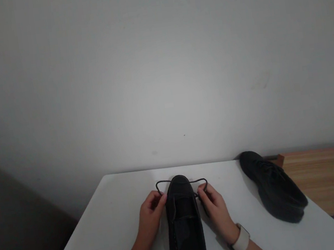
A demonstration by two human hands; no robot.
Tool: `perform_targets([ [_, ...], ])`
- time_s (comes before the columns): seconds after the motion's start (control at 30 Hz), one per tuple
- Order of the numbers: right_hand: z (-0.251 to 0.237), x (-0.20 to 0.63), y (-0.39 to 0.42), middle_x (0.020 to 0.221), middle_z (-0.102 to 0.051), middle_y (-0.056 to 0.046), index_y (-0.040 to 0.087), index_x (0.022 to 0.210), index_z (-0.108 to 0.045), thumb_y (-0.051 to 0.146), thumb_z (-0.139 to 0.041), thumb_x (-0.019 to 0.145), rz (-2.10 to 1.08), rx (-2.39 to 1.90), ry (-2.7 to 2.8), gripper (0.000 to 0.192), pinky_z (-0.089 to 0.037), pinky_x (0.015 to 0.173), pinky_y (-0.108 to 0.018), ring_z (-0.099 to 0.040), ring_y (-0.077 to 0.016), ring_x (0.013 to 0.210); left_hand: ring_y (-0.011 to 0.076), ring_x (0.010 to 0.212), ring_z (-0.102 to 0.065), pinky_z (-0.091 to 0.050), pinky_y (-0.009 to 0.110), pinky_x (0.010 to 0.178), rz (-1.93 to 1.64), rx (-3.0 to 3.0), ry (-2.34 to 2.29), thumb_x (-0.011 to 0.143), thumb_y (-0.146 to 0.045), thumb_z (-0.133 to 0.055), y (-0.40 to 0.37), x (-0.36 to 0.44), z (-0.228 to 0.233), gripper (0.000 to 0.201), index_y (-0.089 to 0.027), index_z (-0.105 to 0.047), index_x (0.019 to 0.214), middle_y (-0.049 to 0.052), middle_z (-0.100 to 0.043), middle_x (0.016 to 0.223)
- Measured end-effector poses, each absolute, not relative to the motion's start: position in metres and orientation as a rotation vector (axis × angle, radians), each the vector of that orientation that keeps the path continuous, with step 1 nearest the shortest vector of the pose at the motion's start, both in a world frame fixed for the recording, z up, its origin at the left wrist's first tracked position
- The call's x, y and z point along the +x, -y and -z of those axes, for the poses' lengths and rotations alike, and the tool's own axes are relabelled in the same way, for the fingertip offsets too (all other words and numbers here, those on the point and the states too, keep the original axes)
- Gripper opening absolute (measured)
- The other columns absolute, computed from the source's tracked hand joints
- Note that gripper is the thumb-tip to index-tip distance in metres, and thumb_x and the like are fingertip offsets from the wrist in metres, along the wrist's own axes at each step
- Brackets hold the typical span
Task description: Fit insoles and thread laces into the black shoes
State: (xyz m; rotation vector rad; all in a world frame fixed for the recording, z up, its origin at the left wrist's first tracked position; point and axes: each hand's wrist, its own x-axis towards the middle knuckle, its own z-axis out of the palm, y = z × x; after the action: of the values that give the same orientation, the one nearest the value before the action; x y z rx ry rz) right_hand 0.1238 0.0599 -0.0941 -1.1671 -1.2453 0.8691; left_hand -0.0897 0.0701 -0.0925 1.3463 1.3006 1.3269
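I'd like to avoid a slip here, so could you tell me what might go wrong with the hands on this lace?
The lace loops loosely round the toe of the shoe, pinched by the left hand and right hand; an uneven pull might slide it off or leave one end short. The second shoe lies near the right edge of the table; a right elbow swing could perhaps knock it off.

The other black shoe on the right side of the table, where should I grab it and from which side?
Probably by the heel end, around the rim of its opening. The second shoe lies slantwise near the table's right edge, heel toward you and toe toward the wall. Come in with the right hand from the near right side; the toe is farther off.
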Motion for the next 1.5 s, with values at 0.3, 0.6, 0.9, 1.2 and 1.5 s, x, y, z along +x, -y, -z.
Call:
perform_targets([
  [0.3,0.095,0.122,-0.059,0.069,-0.057,-0.001,0.018,0.075,-0.063,0.057,-0.064,0.085,-0.914,-1.165,1.225,0.04,-0.045,0.062,-0.029,-0.052,-0.0178,0.066,0.021,0.072,-0.062,-0.049,0.028,0.069,-1.311,1.391,-1.284,0.079,-0.049,-0.069,-0.067,-0.088,0.09,0.031,-0.018,-0.067,0.077,0.002,-0.066,0.071],
  [0.6,0.098,0.127,-0.062,0.064,-0.052,0.001,0.02,0.072,-0.058,0.058,-0.056,0.091,-0.874,-1.196,1.166,0.042,-0.041,0.058,-0.028,-0.049,-0.017,0.062,0.0209,0.074,-0.063,-0.05,0.028,0.071,-1.385,1.37,-1.333,0.083,-0.051,-0.065,-0.068,-0.093,0.087,0.032,-0.019,-0.067,0.079,0.001,-0.067,0.074],
  [0.9,0.097,0.128,-0.061,0.065,-0.051,0.002,0.021,0.074,-0.058,0.058,-0.055,0.092,-0.835,-1.176,1.129,0.041,-0.04,0.059,-0.028,-0.048,-0.0166,0.063,0.0191,0.07,-0.06,-0.048,0.027,0.067,-1.438,1.335,-1.373,0.086,-0.052,-0.062,-0.067,-0.097,0.087,0.034,-0.019,-0.065,0.077,0.0,-0.064,0.069],
  [1.2,0.098,0.124,-0.059,0.067,-0.057,0.0,0.019,0.079,-0.065,0.056,-0.06,0.09,-0.847,-1.124,1.109,0.039,-0.044,0.056,-0.028,-0.052,-0.0161,0.06,0.0231,0.073,-0.065,-0.052,0.03,0.069,-1.413,1.366,-1.351,0.08,-0.058,-0.065,-0.066,-0.091,0.085,0.041,-0.018,-0.071,0.076,0.004,-0.069,0.072],
  [1.5,0.093,0.136,-0.066,0.078,-0.056,0.001,0.021,0.083,-0.055,0.057,-0.052,0.095,-0.675,-1.089,0.904,0.038,-0.044,0.051,-0.026,-0.052,-0.0122,0.056,0.0197,0.072,-0.06,-0.048,0.027,0.068,-1.719,1.223,-1.547,0.087,-0.062,-0.057,-0.069,-0.113,0.085,0.044,-0.019,-0.066,0.08,0.001,-0.061,0.071],
])
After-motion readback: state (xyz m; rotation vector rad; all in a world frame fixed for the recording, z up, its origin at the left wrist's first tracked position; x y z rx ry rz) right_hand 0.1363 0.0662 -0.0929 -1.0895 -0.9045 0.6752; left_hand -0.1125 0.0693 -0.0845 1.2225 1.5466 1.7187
